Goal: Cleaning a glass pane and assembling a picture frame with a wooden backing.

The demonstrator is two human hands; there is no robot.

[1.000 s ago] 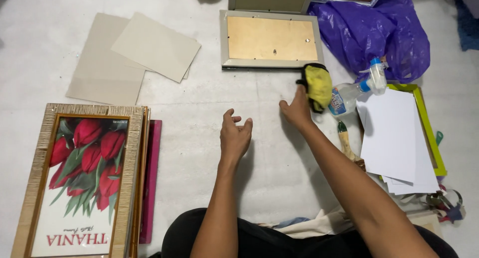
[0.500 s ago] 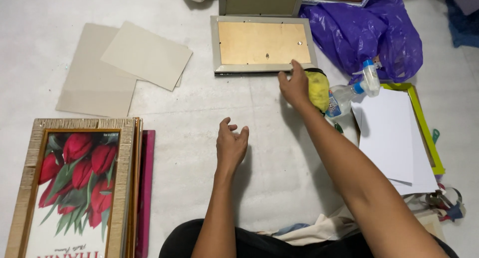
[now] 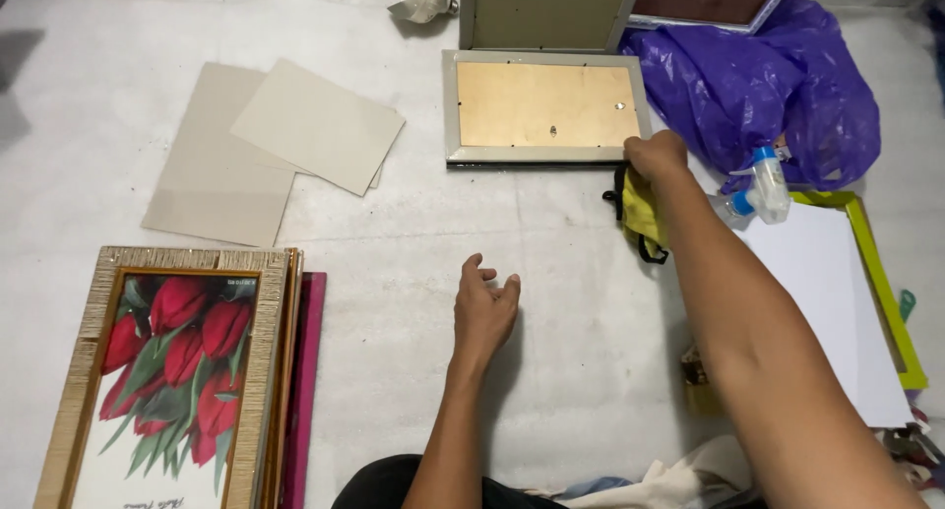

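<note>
R hand on frame corner, L hand idle over the floor

R hand (image 3: pixel 658 158) sits at the lower-right corner of the face-down grey frame (image 3: pixel 544 107) at 12 o'clock — fingers curled onto the edge, though I can't tell if it's a real pinch or just contact; a yellow cloth (image 3: pixel 642 212) lies right beneath the wrist. L hand (image 3: pixel 485 309) hovers mid-scene w/ fingers loosely spread, holding nothing. At 10 o'clock, two beige backing boards (image 3: pixel 266 145) overlap. At 8 o'clock, a gold-edged tulip picture (image 3: pixel 167 371) tops a stack of frames. At 2 o'clock, a purple plastic bag (image 3: pixel 758 86), w/ a spray bottle (image 3: pixel 768 182) just below it — white sheets (image 3: pixel 837 302) on a green-rimmed frame at 3 o'clock.
</note>
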